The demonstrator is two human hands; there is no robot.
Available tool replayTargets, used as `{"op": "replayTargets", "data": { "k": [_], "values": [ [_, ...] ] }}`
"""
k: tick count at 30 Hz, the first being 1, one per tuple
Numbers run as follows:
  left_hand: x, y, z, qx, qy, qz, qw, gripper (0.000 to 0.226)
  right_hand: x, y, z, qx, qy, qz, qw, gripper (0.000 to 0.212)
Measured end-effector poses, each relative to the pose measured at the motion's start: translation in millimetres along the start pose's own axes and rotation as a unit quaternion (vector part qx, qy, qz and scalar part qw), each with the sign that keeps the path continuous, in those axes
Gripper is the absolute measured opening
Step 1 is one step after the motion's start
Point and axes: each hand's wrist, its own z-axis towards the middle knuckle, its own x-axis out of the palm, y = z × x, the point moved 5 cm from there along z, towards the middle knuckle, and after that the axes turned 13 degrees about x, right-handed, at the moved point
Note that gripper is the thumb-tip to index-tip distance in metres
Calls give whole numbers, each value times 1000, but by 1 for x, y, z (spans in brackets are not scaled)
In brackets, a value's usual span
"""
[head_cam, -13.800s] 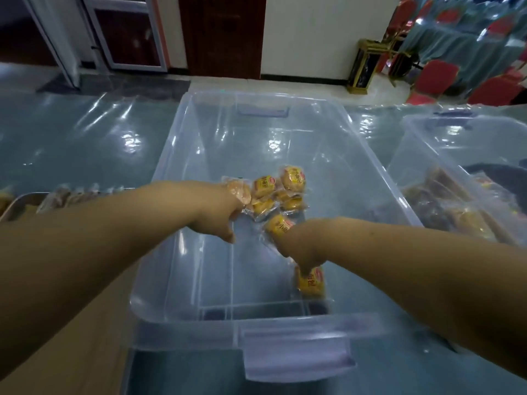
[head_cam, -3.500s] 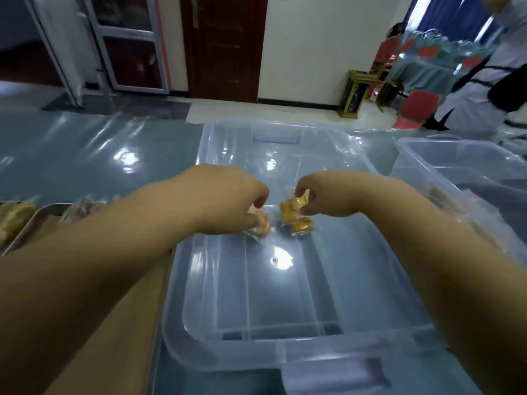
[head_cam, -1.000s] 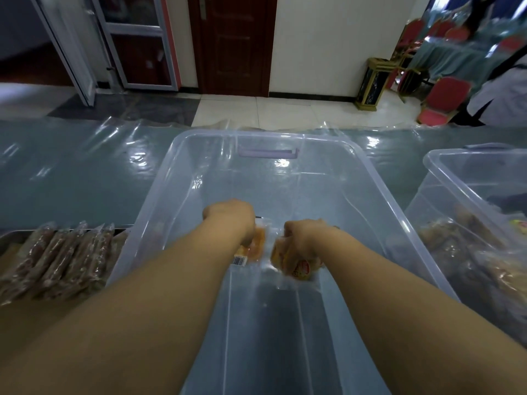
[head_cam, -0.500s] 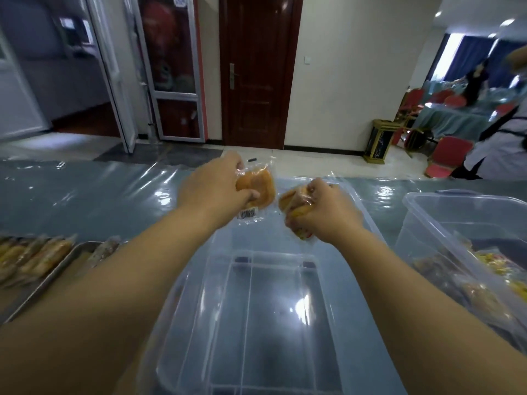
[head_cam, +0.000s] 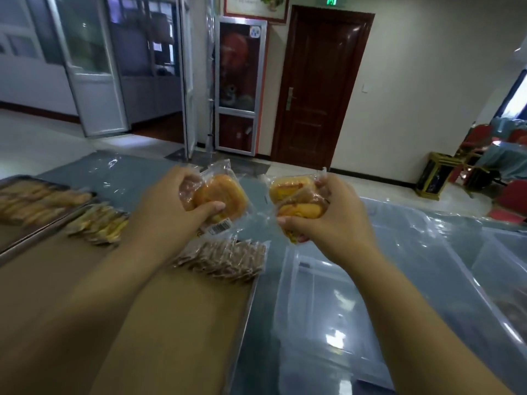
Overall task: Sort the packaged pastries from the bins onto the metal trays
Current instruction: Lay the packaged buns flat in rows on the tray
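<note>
We see both hands raised above the bench, each carrying wrapped pastries. The left hand (head_cam: 171,208) has its grip clamped on a round orange pastry in a clear wrapper (head_cam: 225,195), thumb across the front, with a barcode label hanging below. The right hand (head_cam: 330,223) has its grip closed round a bunch of small yellow pastry packets (head_cam: 296,195). Both loads hang in the air, the left one over the far end of the near metal tray (head_cam: 247,306), the right one above the clear plastic bin (head_cam: 313,323) beside it.

We judge this to be the carrying step, from bin to tray. Next, each kind needs its own place. The tray already bears a row of brown packets (head_cam: 222,258) and, further left, a row of yellow packets (head_cam: 97,226), with bare brown space nearer us.

We cannot count the packets in the right hand, because fingers cover them. A farther tray of pale pastries (head_cam: 40,199) is cut off at the left edge. Glare hides whether anything remains in the bin.
</note>
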Motion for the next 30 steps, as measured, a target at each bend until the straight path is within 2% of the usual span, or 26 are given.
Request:
{"op": "replayTargets", "data": {
  "k": [6, 15, 19, 26, 30],
  "values": [
    [-96, 82, -46, -30, -24, 4, 999, 42, 96, 71, -50, -22, 31, -8, 999, 79],
    [-235, 219, -117, -137, 10, 2, 991, 46, 257, 167, -115, -9, 112, 20, 993, 81],
    [-278, 271, -134, -190, -2, -24, 981, 48, 313, 189, -125, 6, 140, 25, 990, 75],
    [-340, 368, -137, -220, 13, 29, 975, 55, 426, 233, -117, 2, 192, 26, 981, 86],
    [-368, 437, -121, -225, 33, 46, 973, 50, 501, 263, -105, 2, 210, 47, 977, 84]
  ]
}}
